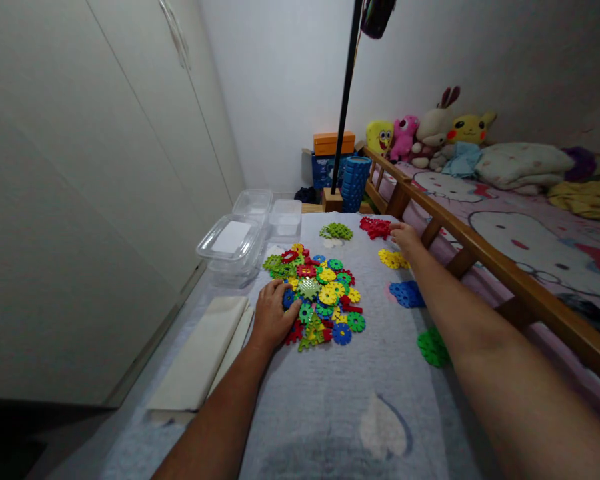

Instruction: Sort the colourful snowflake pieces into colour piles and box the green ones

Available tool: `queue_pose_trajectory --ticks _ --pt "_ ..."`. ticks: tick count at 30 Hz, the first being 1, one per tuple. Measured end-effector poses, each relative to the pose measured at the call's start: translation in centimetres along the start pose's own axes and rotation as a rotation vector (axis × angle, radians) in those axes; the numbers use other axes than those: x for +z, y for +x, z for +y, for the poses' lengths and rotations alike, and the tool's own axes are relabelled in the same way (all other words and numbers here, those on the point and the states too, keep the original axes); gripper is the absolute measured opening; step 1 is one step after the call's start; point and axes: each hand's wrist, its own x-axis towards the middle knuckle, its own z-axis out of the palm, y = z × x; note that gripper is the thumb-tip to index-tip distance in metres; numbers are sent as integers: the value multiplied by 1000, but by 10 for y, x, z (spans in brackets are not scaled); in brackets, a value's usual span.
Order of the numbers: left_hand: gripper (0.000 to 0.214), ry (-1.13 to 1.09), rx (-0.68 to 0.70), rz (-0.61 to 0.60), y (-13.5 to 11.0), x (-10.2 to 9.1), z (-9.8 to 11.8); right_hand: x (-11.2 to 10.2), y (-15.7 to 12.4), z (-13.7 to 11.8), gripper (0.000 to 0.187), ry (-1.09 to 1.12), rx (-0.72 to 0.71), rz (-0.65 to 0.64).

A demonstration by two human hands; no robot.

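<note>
A mixed heap of colourful plastic interlocking building pieces (325,293) lies on the cloth-covered table. On its left edge rests my left hand (275,312), thumb and fingers apart around a blue notched disc (289,298); a firm grip does not show. My right hand (404,236) reaches far forward, fingertips closed together at the edge of a small red pile (375,227), apparently on a red piece. Single-colour groups line the right side: lime green (337,231), yellow (393,259), blue (406,294) and green (433,347), the last three partly beside or behind my right forearm.
Clear plastic containers (233,243) stand at the back left, near a folded cream cloth (200,357). A wooden bed rail (460,240) runs along the right. Behind the table are a black pole (347,100) on a wooden block and a blue foam roller (355,183).
</note>
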Motion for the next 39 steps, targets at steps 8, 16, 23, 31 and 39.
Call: queue_pose_trajectory --ticks 8,16,23,31,39 --pt "35 6 5 -6 0 0 -1 -50 -22 3 25 -423 180 22" --pt "34 6 21 10 1 2 -3 -67 -47 19 19 -561 318 -150" --pt "35 1 19 3 1 1 -2 -63 -65 15 35 -563 201 -104" --pt "36 2 2 19 3 1 0 -3 -157 -27 12 -331 -161 -585" --pt "34 -5 14 36 2 2 -2 44 -200 -35 26 -442 -349 -526"
